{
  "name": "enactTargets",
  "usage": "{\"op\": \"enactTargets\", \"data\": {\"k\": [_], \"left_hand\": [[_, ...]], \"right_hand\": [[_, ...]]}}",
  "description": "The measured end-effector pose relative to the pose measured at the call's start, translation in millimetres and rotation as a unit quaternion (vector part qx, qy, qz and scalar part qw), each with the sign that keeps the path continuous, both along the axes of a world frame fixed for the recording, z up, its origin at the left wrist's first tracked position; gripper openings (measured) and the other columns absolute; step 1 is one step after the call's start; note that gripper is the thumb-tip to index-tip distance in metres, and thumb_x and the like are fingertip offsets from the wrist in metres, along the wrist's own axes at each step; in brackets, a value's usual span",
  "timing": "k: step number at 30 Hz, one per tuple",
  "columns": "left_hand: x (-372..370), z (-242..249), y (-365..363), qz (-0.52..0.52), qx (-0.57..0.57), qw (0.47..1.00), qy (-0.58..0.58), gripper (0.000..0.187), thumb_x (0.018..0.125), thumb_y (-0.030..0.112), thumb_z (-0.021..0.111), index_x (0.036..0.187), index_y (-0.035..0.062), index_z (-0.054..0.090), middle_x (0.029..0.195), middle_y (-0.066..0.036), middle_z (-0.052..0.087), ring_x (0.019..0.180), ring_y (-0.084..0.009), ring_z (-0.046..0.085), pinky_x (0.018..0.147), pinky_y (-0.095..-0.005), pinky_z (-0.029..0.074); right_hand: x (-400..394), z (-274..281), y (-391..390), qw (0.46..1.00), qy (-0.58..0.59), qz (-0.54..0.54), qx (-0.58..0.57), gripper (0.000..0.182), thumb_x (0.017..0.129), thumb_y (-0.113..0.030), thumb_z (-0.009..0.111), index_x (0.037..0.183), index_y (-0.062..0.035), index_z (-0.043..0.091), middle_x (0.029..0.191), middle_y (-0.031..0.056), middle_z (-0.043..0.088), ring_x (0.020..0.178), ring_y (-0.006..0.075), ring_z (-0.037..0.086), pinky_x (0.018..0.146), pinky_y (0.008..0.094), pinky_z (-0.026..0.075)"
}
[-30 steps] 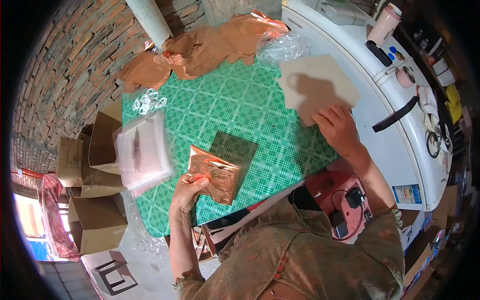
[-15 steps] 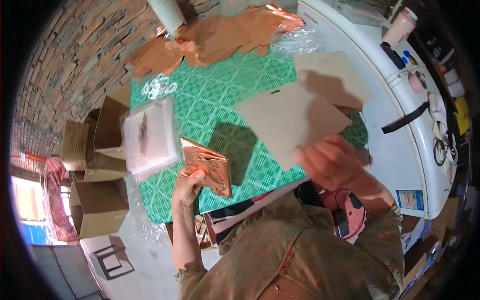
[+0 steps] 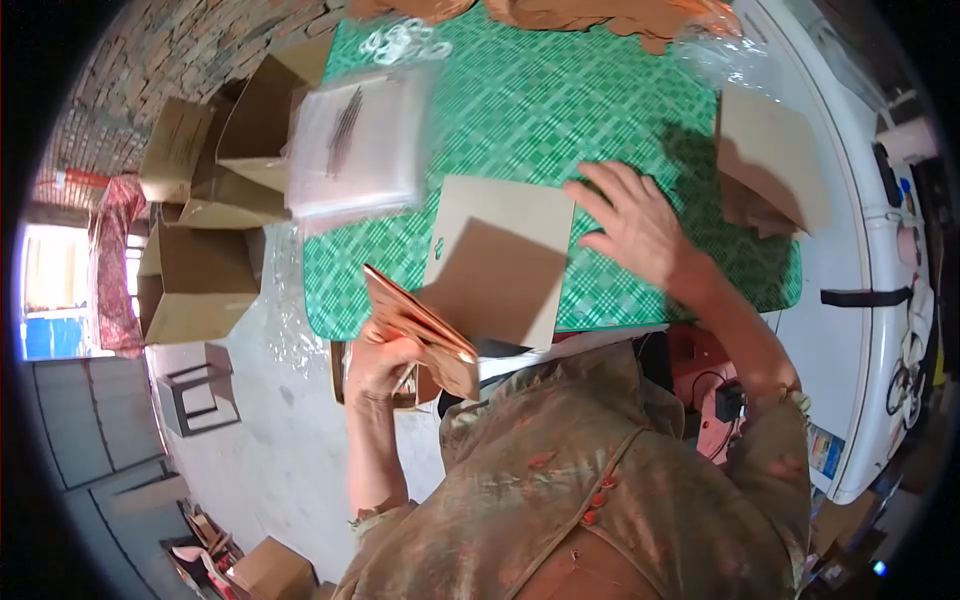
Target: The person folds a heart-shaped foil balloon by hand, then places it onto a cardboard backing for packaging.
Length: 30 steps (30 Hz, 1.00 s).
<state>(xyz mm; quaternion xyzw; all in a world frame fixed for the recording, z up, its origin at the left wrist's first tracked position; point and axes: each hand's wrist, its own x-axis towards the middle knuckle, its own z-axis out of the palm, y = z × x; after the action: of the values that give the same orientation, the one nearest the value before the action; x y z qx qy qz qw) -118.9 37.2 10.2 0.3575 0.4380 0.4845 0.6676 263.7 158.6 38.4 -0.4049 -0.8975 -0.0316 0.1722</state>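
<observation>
A folded copper-coloured foil packet [image 3: 425, 335] is gripped in my left hand [image 3: 385, 360] at the table's front edge. Its layers fan slightly apart, seen from the side. Beside it a tan cardboard sheet [image 3: 505, 235] with a small slot near its left edge lies on the green checked tablecloth [image 3: 520, 110]. My right hand [image 3: 635, 225] is at the sheet's right edge, fingers spread, with nothing held. Whether its fingertips touch the sheet is unclear.
Clear plastic sleeves [image 3: 365, 140] are stacked at the table's left, near white rings [image 3: 405, 42]. More tan sheets [image 3: 770, 160] lie at the right. Open cardboard boxes [image 3: 205, 285] stand left of the table. A white appliance [image 3: 850, 370] borders the right side.
The view has shifted. The slotted cardboard sheet has turned and moved left, nearer the packet. My right hand has opened out over the table, and the packet has tilted to show its edge.
</observation>
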Motion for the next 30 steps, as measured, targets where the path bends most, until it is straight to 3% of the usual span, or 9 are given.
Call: {"op": "enactTargets", "data": {"k": [1,4,8,11,14,15,20,23,30], "left_hand": [[5.4,2.9,-7.9,-0.042,-0.032,0.998,-0.016,0.031,0.073,0.02,0.091,0.085,-0.0039,0.076,0.098,-0.019,0.075,0.09,-0.0314,0.07,0.076,-0.0381,0.058],[18.1,-2.1,-36.7,-0.068,-0.04,0.997,-0.026,0.041,0.073,0.026,0.094,0.093,-0.0056,0.078,0.1,-0.023,0.074,0.096,-0.0322,0.07,0.081,-0.0415,0.057],[14.7,-24.6,-73.8,-0.003,-0.105,0.993,-0.056,0.053,0.071,0.027,0.098,0.11,-0.0021,0.079,0.109,-0.015,0.077,0.099,-0.0243,0.072,0.089,-0.0356,0.057],[22.7,-20.8,-81.8,0.045,-0.145,0.985,-0.077,0.044,0.078,0.021,0.096,0.113,0.0009,0.078,0.107,-0.011,0.078,0.1,-0.0212,0.073,0.091,-0.0365,0.058],[32.8,-21.4,-85.8,0.055,-0.156,0.984,-0.074,0.024,0.086,0.012,0.091,0.104,0.0006,0.079,0.099,-0.006,0.079,0.085,-0.0127,0.073,0.077,-0.0285,0.059],[35.7,-18.7,-83.3,0.039,-0.182,0.98,-0.074,0.017,0.088,0.01,0.088,0.1,0.0004,0.08,0.098,-0.006,0.079,0.087,-0.0133,0.073,0.078,-0.0282,0.059],[63.0,-15.7,-72.5,0.056,-0.202,0.971,-0.118,0.018,0.09,0.01,0.087,0.103,-0.0009,0.082,0.101,-0.004,0.078,0.092,-0.0131,0.072,0.083,-0.0293,0.058],[69.9,-18.8,-67.2,0.056,-0.204,0.973,-0.096,0.02,0.091,0.013,0.087,0.105,-0.0011,0.081,0.103,-0.004,0.078,0.093,-0.0127,0.071,0.086,-0.0294,0.057],[77.0,-15.2,-63.4,0.07,-0.189,0.979,-0.027,0.022,0.094,0.013,0.085,0.11,-0.0016,0.08,0.102,-0.004,0.078,0.09,-0.0093,0.07,0.082,-0.0268,0.056]], "right_hand": [[-5.4,3.9,6.9,1.0,-0.005,0.003,-0.018,0.067,0.084,-0.034,0.083,0.141,-0.0078,0.06,0.15,0.0136,0.052,0.139,0.0329,0.049,0.104,0.0461,0.046],[-23.7,4.5,22.7,0.997,-0.01,0.015,-0.08,0.078,0.085,-0.039,0.083,0.15,-0.0073,0.053,0.156,0.0154,0.047,0.145,0.0352,0.043,0.111,0.0491,0.04],[-42.5,-5.9,25.7,0.998,-0.023,0.028,-0.059,0.071,0.085,-0.043,0.085,0.138,-0.0034,0.057,0.15,0.0129,0.051,0.139,0.0329,0.046,0.107,0.0492,0.039],[-43.6,-1.5,25.6,0.996,-0.002,0.023,-0.091,0.068,0.081,-0.041,0.088,0.13,-0.0029,0.058,0.14,0.0131,0.054,0.132,0.0333,0.049,0.104,0.0485,0.041],[-44.3,3.3,23.0,0.991,-0.002,0.0,-0.134,0.068,0.078,-0.04,0.09,0.125,-0.0036,0.057,0.128,0.0131,0.055,0.125,0.0327,0.051,0.101,0.0473,0.042],[-44.5,5.2,20.9,0.989,-0.006,-0.006,-0.149,0.067,0.077,-0.04,0.091,0.124,-0.0038,0.057,0.125,0.0129,0.054,0.123,0.0324,0.051,0.1,0.0472,0.042],[-38.6,-1.7,4.2,0.985,0.011,-0.012,-0.17,0.067,0.076,-0.042,0.091,0.12,-0.0044,0.057,0.118,0.0124,0.053,0.117,0.0322,0.053,0.097,0.0464,0.045],[-40.7,-9.9,-6.2,0.997,0.031,-0.039,-0.052,0.065,0.076,-0.043,0.091,0.117,-0.0056,0.058,0.114,0.0116,0.053,0.113,0.0322,0.055,0.095,0.0457,0.047],[-36.5,-4.6,-31.4,0.993,-0.003,-0.067,-0.097,0.061,0.075,-0.041,0.092,0.112,-0.0063,0.059,0.11,0.0113,0.055,0.109,0.0308,0.057,0.091,0.0448,0.048]]}}
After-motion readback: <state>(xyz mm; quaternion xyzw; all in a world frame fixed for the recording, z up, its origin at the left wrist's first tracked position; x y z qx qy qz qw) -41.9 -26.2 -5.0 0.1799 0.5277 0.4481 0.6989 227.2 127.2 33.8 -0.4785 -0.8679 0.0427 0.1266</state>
